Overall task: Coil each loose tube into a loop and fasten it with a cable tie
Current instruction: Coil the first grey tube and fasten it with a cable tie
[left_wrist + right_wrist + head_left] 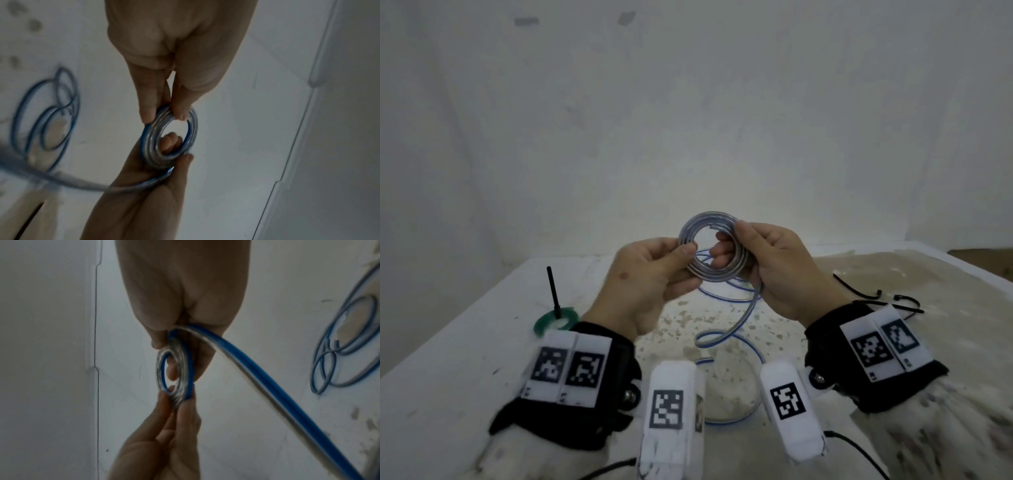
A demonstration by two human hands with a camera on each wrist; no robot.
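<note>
A clear tube with a blue stripe is wound into a small coil (705, 219) held up above the table between both hands. My left hand (685, 253) pinches the coil's left side between thumb and fingers. My right hand (729, 240) grips its right side, thumb on the rim and fingers through the hole. The left wrist view shows the coil (147, 146) pinched by my left hand (164, 116). In the right wrist view my right hand (166, 356) holds the coil (184, 363), and the loose tail (267, 386) runs from it down to the table.
The uncoiled length of tube (729, 342) lies in wide loops on the white stained table (482, 342) under my hands. A green coil (544, 323) with a black tie (553, 291) standing up from it sits at the left. Loose black cable ties (859, 294) lie at the right.
</note>
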